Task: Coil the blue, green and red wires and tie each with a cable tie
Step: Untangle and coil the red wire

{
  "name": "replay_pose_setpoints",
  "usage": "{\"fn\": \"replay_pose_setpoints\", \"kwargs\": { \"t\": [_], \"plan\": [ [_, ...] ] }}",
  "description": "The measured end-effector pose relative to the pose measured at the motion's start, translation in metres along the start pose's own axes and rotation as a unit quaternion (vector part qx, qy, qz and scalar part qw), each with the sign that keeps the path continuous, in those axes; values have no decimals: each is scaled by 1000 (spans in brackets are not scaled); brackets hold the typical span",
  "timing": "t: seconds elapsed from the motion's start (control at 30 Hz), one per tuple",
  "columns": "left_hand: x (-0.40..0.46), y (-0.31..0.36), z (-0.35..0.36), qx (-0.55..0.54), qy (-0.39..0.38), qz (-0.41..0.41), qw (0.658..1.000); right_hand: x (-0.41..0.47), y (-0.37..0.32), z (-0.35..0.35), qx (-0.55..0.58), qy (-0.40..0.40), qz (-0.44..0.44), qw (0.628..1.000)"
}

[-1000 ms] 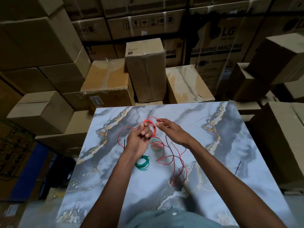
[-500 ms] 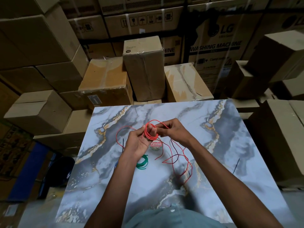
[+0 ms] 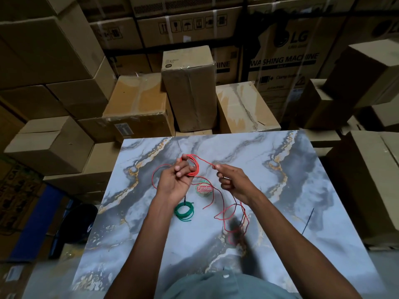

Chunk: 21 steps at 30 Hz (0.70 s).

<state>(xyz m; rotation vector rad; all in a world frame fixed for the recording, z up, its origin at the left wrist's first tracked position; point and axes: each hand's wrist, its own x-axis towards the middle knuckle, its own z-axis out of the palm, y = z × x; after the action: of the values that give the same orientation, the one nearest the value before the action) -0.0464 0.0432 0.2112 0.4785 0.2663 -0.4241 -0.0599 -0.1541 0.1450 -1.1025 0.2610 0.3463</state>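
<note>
My left hand [image 3: 176, 181] holds a small coil of the red wire [image 3: 193, 168] above the marble table [image 3: 291, 190]. A strand runs from the coil to my right hand [image 3: 234, 182], which pinches it between thumb and finger. The loose rest of the red wire lies in loops under my right wrist. A coiled green wire [image 3: 184, 210] rests on the table just below my left hand, with a black cable tie on it. Another black cable tie [image 3: 308, 220] lies at the right. I see no blue wire.
A round tape roll with a red and green label [image 3: 204, 189] lies between my hands. Cardboard boxes [image 3: 187, 87] are stacked behind and on both sides of the table. A dark object sits on the floor at the left.
My right hand has drawn away to the right of the coil, pulling a strand of red wire out. My left hand keeps the coil.
</note>
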Motion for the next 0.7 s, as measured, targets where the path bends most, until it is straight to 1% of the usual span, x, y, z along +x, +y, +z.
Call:
{"fn": "replay_pose_setpoints", "kwargs": {
  "t": [0.1,0.17,0.23,0.27,0.37,0.4,0.47,0.5,0.53,0.57,0.6,0.63,0.67,0.7],
  "plan": [
    [-4,5,0,-5,-2,-5,1000,-1,8,-10,-64,32,-9,997],
    [-2,11,-4,-64,4,9,998,-7,12,-12,-120,38,-25,992],
    [3,25,-9,-128,18,48,990,-16,16,-14,-166,28,-38,985],
    [7,33,-13,-131,34,76,988,-21,17,-15,-188,20,-44,981],
    [17,48,-22,-80,123,169,975,-36,19,-6,-266,-24,-65,961],
    [20,48,-25,-67,149,194,967,-40,16,1,-307,-37,-73,948],
    [24,42,-28,-31,178,236,955,-47,5,16,-414,-59,-89,904],
    [24,37,-27,-1,185,252,950,-50,-3,24,-462,-72,-93,879],
    [24,31,-26,43,189,267,944,-53,-11,32,-490,-89,-94,862],
    [23,24,-23,116,193,279,933,-56,-19,40,-500,-107,-96,854],
    [22,15,-22,213,193,291,913,-59,-26,47,-503,-121,-105,849],
    [20,6,-22,313,186,300,882,-61,-34,53,-503,-130,-123,845],
    [17,-2,-22,393,164,306,851,-62,-43,59,-498,-133,-145,844],
    [15,-10,-24,450,140,305,828,-62,-51,63,-487,-131,-169,847]
  ]
}}
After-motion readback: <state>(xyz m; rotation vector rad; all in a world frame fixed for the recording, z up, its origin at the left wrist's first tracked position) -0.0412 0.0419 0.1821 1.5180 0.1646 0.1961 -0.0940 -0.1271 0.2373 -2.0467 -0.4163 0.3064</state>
